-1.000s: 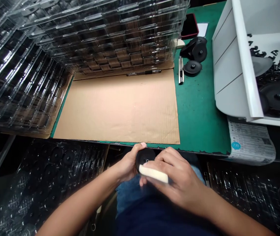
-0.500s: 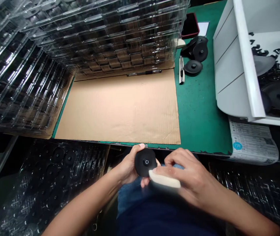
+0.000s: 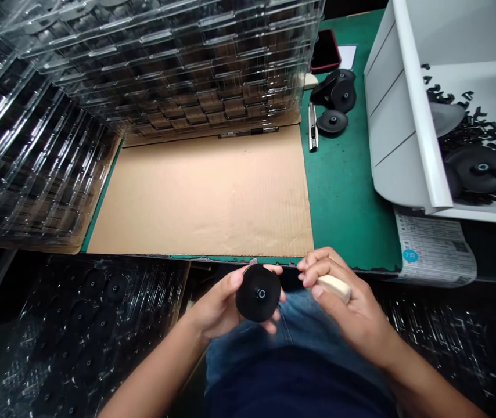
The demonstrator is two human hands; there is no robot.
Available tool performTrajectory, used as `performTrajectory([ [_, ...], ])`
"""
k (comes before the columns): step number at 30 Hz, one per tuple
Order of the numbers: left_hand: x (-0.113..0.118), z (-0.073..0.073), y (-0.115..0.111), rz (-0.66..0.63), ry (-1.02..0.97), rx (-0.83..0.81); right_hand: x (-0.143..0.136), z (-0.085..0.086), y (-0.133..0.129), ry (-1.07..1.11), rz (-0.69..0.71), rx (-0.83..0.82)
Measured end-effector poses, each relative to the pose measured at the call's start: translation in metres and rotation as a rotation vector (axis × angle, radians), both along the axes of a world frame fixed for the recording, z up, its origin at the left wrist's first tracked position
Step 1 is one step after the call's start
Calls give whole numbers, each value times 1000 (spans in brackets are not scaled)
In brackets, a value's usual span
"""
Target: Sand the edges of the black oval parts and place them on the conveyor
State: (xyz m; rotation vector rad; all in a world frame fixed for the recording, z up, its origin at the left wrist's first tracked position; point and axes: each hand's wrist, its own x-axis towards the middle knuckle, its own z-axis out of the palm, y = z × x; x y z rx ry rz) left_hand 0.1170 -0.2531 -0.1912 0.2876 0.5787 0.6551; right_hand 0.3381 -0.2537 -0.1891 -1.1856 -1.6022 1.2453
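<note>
A round black disc (image 3: 252, 305) with a small raised hub at its middle rests in my left hand (image 3: 217, 305), whose fingers curl round it from behind and whose thumb lies at its upper left edge. My right hand (image 3: 350, 307), to the right of the disc and apart from it, holds a cream-coloured block (image 3: 334, 287) between thumb and fingers. Both hands are above my lap, just off the table's front edge.
A cardboard sheet (image 3: 200, 197) lies on the green table (image 3: 344, 191). Stacked clear trays (image 3: 178, 64) stand behind and left. A pen (image 3: 248, 132), a cutter (image 3: 313, 128), black discs (image 3: 332, 122) and a white bin (image 3: 391, 110) of black parts are beyond. More trays (image 3: 78, 337) sit below left.
My right hand has moved away from the disc to the right, with the cream block now tucked in its fingers. My left hand has turned the disc slightly. The whole view has shifted a little.
</note>
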Motion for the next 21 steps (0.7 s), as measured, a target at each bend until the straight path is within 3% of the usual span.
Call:
performTrajectory([
  [3,3,6,-5,152,79,139,-3,6,-1,34,7,-83],
  [7,12,5,-12,314,252,235,-13,29,-3,-153,294,-181],
  [9,17,3,-15,338,306,259,-21,36,-6,-314,419,-160],
  [12,22,1,-17,391,333,219,-33,37,-12,-490,467,-34],
  [16,17,4,-20,399,203,92,-37,27,-20,-498,533,90],
  [21,7,10,-23,311,-62,106,-23,17,-19,-371,598,198],
])
